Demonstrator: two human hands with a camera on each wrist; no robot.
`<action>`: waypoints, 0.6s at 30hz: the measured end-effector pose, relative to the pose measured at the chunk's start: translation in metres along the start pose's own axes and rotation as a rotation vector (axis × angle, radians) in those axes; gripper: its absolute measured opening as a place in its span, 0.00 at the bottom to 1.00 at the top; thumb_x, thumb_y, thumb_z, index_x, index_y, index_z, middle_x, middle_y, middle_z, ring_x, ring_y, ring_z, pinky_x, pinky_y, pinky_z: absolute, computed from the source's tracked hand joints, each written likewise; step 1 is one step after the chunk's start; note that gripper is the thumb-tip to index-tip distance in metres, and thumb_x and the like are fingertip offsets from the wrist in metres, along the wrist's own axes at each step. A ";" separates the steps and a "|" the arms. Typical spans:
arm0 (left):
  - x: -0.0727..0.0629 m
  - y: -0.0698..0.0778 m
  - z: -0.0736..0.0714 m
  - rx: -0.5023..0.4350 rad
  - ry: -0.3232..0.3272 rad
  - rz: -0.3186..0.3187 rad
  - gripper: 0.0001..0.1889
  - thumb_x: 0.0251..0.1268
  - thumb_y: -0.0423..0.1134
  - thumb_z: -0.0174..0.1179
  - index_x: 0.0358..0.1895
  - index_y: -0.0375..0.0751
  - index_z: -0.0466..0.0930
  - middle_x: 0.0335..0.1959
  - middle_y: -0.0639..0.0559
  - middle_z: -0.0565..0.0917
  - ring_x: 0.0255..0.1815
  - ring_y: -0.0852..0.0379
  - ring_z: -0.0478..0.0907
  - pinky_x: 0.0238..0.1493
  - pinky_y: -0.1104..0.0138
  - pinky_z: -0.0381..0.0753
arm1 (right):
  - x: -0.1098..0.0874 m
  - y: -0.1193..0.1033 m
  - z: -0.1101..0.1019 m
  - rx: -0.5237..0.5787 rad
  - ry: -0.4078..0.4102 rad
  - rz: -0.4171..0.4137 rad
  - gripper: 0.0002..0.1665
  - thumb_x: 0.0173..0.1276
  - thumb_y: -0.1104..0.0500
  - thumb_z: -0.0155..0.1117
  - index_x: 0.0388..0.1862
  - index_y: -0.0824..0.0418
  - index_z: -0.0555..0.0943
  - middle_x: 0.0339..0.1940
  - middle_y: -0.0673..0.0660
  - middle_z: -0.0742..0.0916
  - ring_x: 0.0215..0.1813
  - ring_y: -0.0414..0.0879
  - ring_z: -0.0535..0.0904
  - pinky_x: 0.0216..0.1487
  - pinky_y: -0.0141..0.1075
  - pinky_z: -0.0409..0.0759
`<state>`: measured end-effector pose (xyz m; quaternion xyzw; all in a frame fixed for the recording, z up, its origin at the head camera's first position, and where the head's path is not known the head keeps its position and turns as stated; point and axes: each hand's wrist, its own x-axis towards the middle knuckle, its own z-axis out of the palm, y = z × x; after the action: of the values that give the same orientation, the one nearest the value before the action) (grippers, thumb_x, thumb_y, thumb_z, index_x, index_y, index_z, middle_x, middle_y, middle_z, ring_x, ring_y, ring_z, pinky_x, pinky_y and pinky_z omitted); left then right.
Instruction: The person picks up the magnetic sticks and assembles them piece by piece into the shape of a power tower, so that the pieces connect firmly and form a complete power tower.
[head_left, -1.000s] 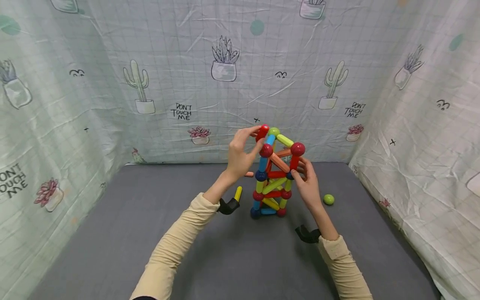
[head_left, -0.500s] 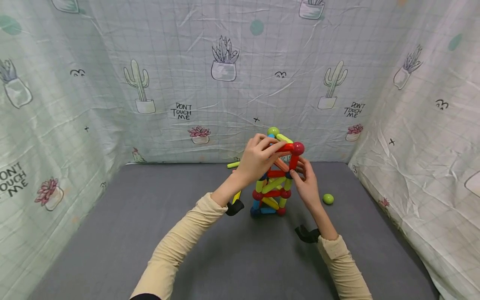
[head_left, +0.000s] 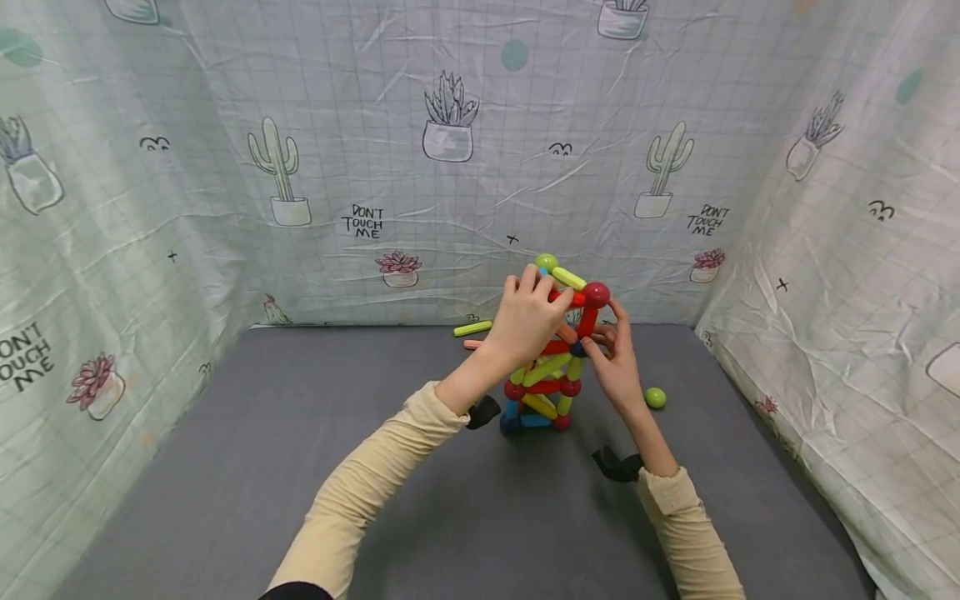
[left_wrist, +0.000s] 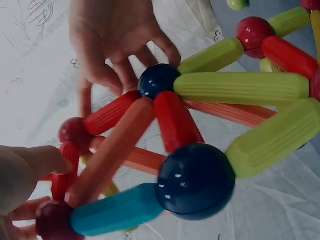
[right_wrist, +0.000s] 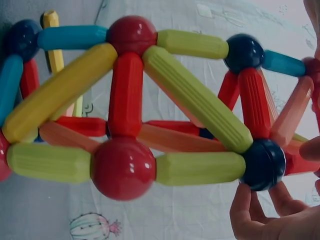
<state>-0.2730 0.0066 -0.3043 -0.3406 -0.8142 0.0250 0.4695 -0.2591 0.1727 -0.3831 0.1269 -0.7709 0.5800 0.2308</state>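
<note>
A tall tower (head_left: pixel 547 369) of coloured magnetic rods and balls stands upright on the dark grey table. At its top my left hand (head_left: pixel 525 321) pinches a short red rod (left_wrist: pixel 65 172). That rod lies between two red balls in the left wrist view; the nearer red ball (left_wrist: pixel 59 220) is covered by the left hand in the head view. On the tower's right side, my right hand (head_left: pixel 618 362) holds a dark blue ball (right_wrist: pixel 262 165) with thumb and fingers. Its index finger reaches up near the top right red ball (head_left: pixel 596 294). A lime ball (head_left: pixel 547 262) crowns the back.
A loose lime ball (head_left: pixel 656 397) lies right of the tower. Behind my left arm lie a lime rod (head_left: pixel 472 328) and an orange rod (head_left: pixel 472 343). A loose yellow rod (right_wrist: pixel 52 40) shows in the right wrist view. A cactus-print cloth (head_left: pixel 337 167) hangs behind the table.
My left hand has moved right with the red rod, from beside the upper left to across the tower's front top. The right hand keeps its place, its index finger now raised.
</note>
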 end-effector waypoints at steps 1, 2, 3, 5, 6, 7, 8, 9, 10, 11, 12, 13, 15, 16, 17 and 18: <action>0.001 0.000 0.000 0.013 -0.007 -0.004 0.13 0.58 0.47 0.57 0.45 0.51 0.78 0.38 0.51 0.78 0.41 0.53 0.67 0.35 0.64 0.68 | 0.001 0.000 -0.001 -0.001 -0.006 -0.011 0.38 0.66 0.62 0.51 0.70 0.48 0.47 0.50 0.66 0.77 0.46 0.35 0.72 0.44 0.23 0.70; 0.001 0.001 0.001 0.021 -0.011 -0.004 0.12 0.58 0.47 0.57 0.45 0.51 0.78 0.37 0.51 0.78 0.41 0.52 0.67 0.35 0.63 0.68 | 0.001 0.000 -0.003 0.004 -0.014 -0.017 0.38 0.66 0.63 0.51 0.70 0.46 0.46 0.49 0.65 0.77 0.46 0.34 0.72 0.44 0.24 0.71; 0.001 0.001 0.002 0.024 -0.013 -0.004 0.12 0.59 0.47 0.57 0.45 0.51 0.78 0.37 0.51 0.78 0.41 0.52 0.67 0.35 0.64 0.68 | 0.001 0.000 -0.004 0.009 -0.019 -0.020 0.39 0.66 0.63 0.51 0.70 0.46 0.46 0.48 0.65 0.77 0.46 0.33 0.72 0.44 0.24 0.71; 0.001 0.000 0.004 0.015 -0.007 -0.003 0.12 0.60 0.47 0.56 0.45 0.50 0.78 0.37 0.52 0.78 0.42 0.52 0.67 0.35 0.64 0.68 | 0.002 0.001 -0.005 0.005 -0.026 -0.025 0.39 0.67 0.63 0.50 0.70 0.45 0.46 0.46 0.62 0.78 0.45 0.32 0.72 0.43 0.24 0.71; 0.000 -0.001 0.004 0.000 0.001 0.000 0.12 0.60 0.48 0.55 0.45 0.50 0.78 0.37 0.52 0.78 0.42 0.52 0.68 0.35 0.64 0.68 | 0.002 0.001 -0.005 0.000 -0.028 -0.026 0.39 0.67 0.63 0.50 0.70 0.46 0.46 0.45 0.61 0.78 0.45 0.32 0.72 0.43 0.24 0.72; 0.000 -0.002 0.004 -0.023 0.013 0.004 0.13 0.59 0.48 0.56 0.46 0.50 0.77 0.38 0.52 0.78 0.42 0.52 0.68 0.36 0.64 0.68 | 0.002 0.002 -0.006 -0.006 -0.027 -0.028 0.39 0.67 0.63 0.50 0.70 0.46 0.46 0.44 0.60 0.78 0.45 0.32 0.72 0.43 0.24 0.72; -0.001 -0.004 0.005 -0.051 0.026 0.010 0.14 0.59 0.48 0.56 0.47 0.50 0.77 0.39 0.52 0.78 0.42 0.52 0.68 0.36 0.64 0.68 | 0.002 0.002 -0.006 -0.009 -0.026 -0.029 0.39 0.67 0.63 0.50 0.70 0.46 0.46 0.44 0.60 0.78 0.44 0.32 0.72 0.43 0.24 0.72; -0.003 -0.005 0.005 -0.080 0.043 0.015 0.14 0.59 0.47 0.57 0.47 0.49 0.77 0.39 0.52 0.78 0.43 0.52 0.68 0.37 0.64 0.69 | 0.002 0.002 -0.006 -0.014 -0.025 -0.031 0.39 0.67 0.63 0.50 0.70 0.46 0.45 0.44 0.61 0.78 0.44 0.32 0.72 0.43 0.25 0.71; -0.004 -0.007 0.005 -0.109 0.064 0.021 0.15 0.58 0.47 0.57 0.48 0.49 0.77 0.41 0.52 0.78 0.44 0.52 0.68 0.38 0.64 0.70 | 0.003 0.002 -0.006 -0.015 -0.024 -0.034 0.39 0.67 0.64 0.50 0.70 0.47 0.46 0.44 0.62 0.78 0.44 0.32 0.72 0.43 0.25 0.71; -0.006 -0.008 0.004 -0.137 0.089 0.029 0.16 0.57 0.46 0.58 0.49 0.48 0.77 0.42 0.51 0.78 0.44 0.52 0.69 0.39 0.64 0.71 | 0.003 0.002 -0.006 -0.016 -0.026 -0.038 0.39 0.67 0.64 0.50 0.70 0.47 0.45 0.45 0.64 0.78 0.44 0.32 0.72 0.43 0.25 0.71; -0.009 -0.010 0.004 -0.162 0.119 0.036 0.17 0.57 0.46 0.59 0.50 0.47 0.77 0.43 0.51 0.78 0.45 0.52 0.69 0.41 0.65 0.71 | 0.003 0.002 -0.007 -0.012 -0.028 -0.041 0.39 0.66 0.64 0.50 0.70 0.48 0.45 0.45 0.66 0.78 0.44 0.32 0.72 0.43 0.25 0.71; -0.012 -0.012 0.005 -0.190 0.153 0.045 0.18 0.56 0.44 0.60 0.51 0.46 0.76 0.45 0.50 0.77 0.46 0.52 0.70 0.41 0.65 0.72 | 0.003 0.002 -0.007 -0.012 -0.029 -0.047 0.39 0.66 0.65 0.50 0.70 0.48 0.45 0.46 0.67 0.78 0.44 0.31 0.72 0.43 0.25 0.71; -0.021 -0.017 0.008 -0.256 0.224 0.052 0.23 0.54 0.43 0.61 0.55 0.43 0.73 0.48 0.46 0.75 0.48 0.52 0.70 0.44 0.65 0.73 | 0.003 0.003 -0.007 -0.019 -0.034 -0.065 0.40 0.66 0.67 0.50 0.71 0.49 0.45 0.46 0.69 0.78 0.44 0.30 0.72 0.42 0.24 0.71; -0.026 -0.019 0.010 -0.294 0.256 0.050 0.26 0.53 0.42 0.62 0.56 0.41 0.70 0.50 0.44 0.74 0.49 0.51 0.71 0.46 0.65 0.74 | 0.003 0.003 -0.007 -0.025 -0.036 -0.076 0.40 0.65 0.67 0.50 0.70 0.49 0.46 0.46 0.69 0.78 0.43 0.29 0.72 0.41 0.23 0.72; -0.032 -0.021 0.013 -0.336 0.283 0.042 0.28 0.52 0.41 0.63 0.58 0.38 0.67 0.51 0.42 0.72 0.50 0.50 0.71 0.48 0.65 0.74 | 0.003 0.004 -0.008 -0.035 -0.041 -0.086 0.40 0.65 0.67 0.50 0.70 0.49 0.46 0.46 0.69 0.78 0.44 0.29 0.72 0.41 0.23 0.72; -0.039 -0.023 0.016 -0.384 0.302 0.029 0.30 0.52 0.40 0.63 0.58 0.36 0.65 0.52 0.41 0.71 0.51 0.50 0.71 0.50 0.64 0.74 | 0.003 0.004 -0.008 -0.045 -0.045 -0.091 0.40 0.65 0.67 0.51 0.70 0.49 0.46 0.47 0.69 0.78 0.44 0.28 0.72 0.40 0.22 0.72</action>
<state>-0.2850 -0.0288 -0.3337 -0.4350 -0.7196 -0.1748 0.5123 -0.2618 0.1817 -0.3830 0.1696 -0.7822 0.5485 0.2421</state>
